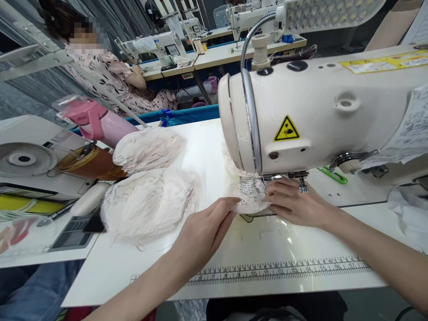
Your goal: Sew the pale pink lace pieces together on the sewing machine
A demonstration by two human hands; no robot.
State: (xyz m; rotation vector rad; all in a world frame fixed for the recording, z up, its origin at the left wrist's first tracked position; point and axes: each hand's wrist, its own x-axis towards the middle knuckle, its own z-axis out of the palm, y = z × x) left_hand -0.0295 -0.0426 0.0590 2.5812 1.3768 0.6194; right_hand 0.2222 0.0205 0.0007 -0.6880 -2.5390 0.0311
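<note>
A white sewing machine (321,111) stands on the white table (267,249). Under its presser foot (302,180) lies a small piece of white lace (249,194). My left hand (203,232) lies with fingers stretched out, its fingertips resting on the lace's left edge. My right hand (294,203) presses flat on the lace's right side, just in front of the presser foot. Both hands hold the lace down against the table.
Two heaps of pale lace pieces (150,200) lie at the left. A pink jug (96,122) and an amber bottle (90,162) stand beyond them. A ruler strip (284,269) runs along the table's front. A seated person (110,71) works at another table behind.
</note>
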